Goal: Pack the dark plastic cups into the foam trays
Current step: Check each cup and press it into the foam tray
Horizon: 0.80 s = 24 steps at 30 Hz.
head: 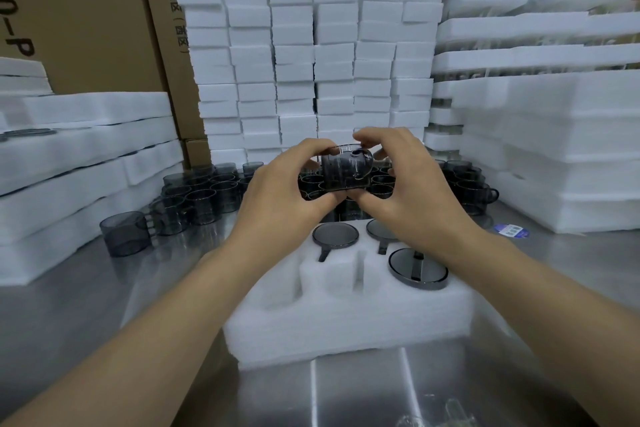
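Both hands grip one dark cup [346,168] above the foam tray [346,322]: left hand [280,198] and right hand [412,191] pinch its sides. Three cups already sit upside down in tray pockets; loose cups [194,194] crowd the steel table [104,305] behind.

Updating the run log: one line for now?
left hand + right hand: hold cup | tray: three cups in, slot free

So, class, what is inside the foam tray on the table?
The foam tray holds three dark cups: left cup, near-right cup, and middle cup, partly covered by the right hand. Near-left pocket looks empty. The left hand and right hand hide its far edge.
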Each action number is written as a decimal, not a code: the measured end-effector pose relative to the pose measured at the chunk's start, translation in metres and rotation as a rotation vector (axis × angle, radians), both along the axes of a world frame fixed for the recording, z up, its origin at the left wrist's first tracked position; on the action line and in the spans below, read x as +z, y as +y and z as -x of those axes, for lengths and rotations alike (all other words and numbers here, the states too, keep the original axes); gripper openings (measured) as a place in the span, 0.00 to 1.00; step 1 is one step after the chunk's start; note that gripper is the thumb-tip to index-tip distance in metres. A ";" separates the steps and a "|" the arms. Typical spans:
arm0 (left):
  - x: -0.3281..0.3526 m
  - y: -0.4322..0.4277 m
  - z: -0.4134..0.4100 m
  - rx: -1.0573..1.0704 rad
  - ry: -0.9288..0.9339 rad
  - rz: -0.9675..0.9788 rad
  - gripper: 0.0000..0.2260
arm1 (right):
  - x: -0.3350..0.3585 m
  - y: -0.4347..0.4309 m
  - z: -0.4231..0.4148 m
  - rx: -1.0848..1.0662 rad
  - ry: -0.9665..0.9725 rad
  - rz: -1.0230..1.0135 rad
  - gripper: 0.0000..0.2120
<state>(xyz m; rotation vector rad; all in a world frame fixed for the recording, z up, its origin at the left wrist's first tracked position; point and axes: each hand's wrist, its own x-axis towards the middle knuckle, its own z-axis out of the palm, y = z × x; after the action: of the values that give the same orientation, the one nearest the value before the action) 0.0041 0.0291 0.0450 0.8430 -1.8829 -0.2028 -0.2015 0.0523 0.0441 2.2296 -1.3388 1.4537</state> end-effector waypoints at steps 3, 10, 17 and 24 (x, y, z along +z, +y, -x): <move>0.000 0.001 0.002 -0.090 0.025 -0.072 0.22 | -0.001 -0.001 0.001 -0.012 -0.019 -0.070 0.30; -0.001 0.003 0.001 -0.018 -0.054 -0.004 0.29 | 0.000 0.001 0.000 -0.174 0.138 -0.030 0.29; 0.002 0.001 -0.001 0.059 0.009 -0.061 0.25 | 0.004 0.006 -0.003 -0.077 0.122 0.038 0.28; 0.002 0.003 0.001 0.014 0.012 -0.058 0.31 | 0.002 0.007 -0.004 -0.050 0.071 -0.094 0.27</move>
<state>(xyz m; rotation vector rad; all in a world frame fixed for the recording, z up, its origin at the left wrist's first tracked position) 0.0032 0.0320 0.0472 0.8914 -1.8669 -0.2545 -0.1975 0.0596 0.0462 2.2640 -1.4574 1.3083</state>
